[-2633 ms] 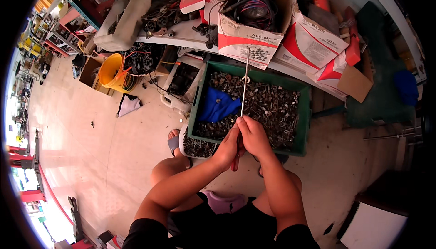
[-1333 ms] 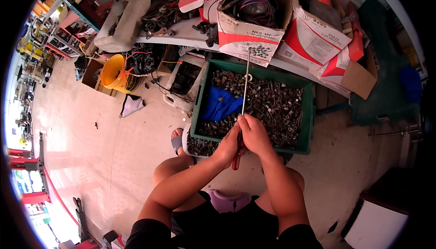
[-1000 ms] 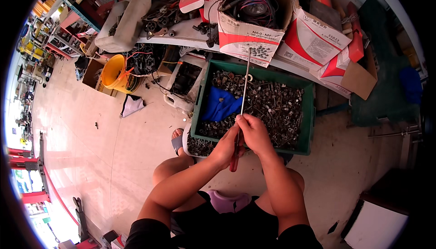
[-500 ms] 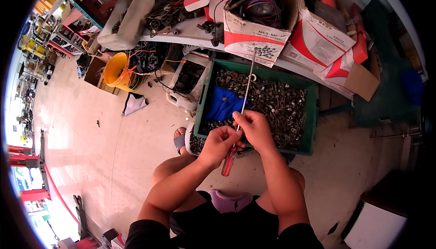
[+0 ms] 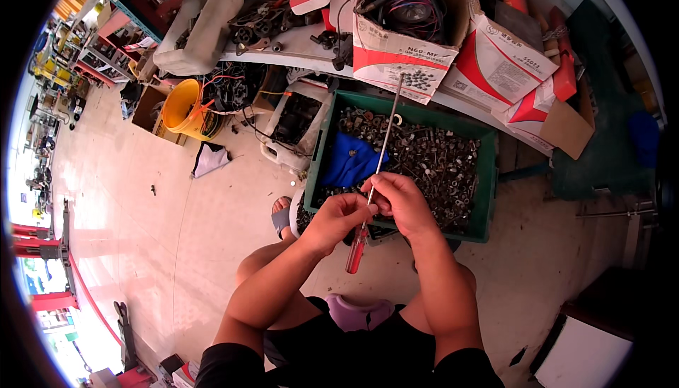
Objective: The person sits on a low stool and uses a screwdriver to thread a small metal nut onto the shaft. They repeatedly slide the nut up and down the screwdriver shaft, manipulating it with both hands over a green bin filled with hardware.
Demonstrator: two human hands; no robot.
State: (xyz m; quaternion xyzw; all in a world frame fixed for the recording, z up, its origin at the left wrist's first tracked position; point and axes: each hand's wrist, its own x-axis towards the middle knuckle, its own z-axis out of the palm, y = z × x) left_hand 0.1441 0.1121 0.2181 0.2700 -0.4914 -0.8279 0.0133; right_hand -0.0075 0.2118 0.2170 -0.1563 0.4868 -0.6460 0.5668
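Observation:
A long screwdriver with a clear red handle (image 5: 356, 255) and a thin metal shaft slants away from me over the green crate (image 5: 486, 207). My left hand (image 5: 331, 222) is closed, pinching the shaft just above the handle. Slightly higher up, the fingers of my right hand (image 5: 404, 207) are also closed around the shaft. The far tip reaches in front of a white and red box, too small to make out. Below the shaft, the crate holds many loose nuts, bolts and washers (image 5: 442, 161), with a blue cloth or glove (image 5: 346, 165) lying on them at the left.
A shelf beyond the crate carries an open box (image 5: 396, 55) of wires, more boxes (image 5: 495, 59) and metal parts. Left of the crate stand a cut white jug (image 5: 290, 123) and a yellow bucket (image 5: 185, 111). A white-topped box (image 5: 583, 352) is at the lower right.
My right hand has shifted slightly, with its fingers curled more around the shaft. The screwdriver keeps almost the same slant, and my left hand stays near the handle.

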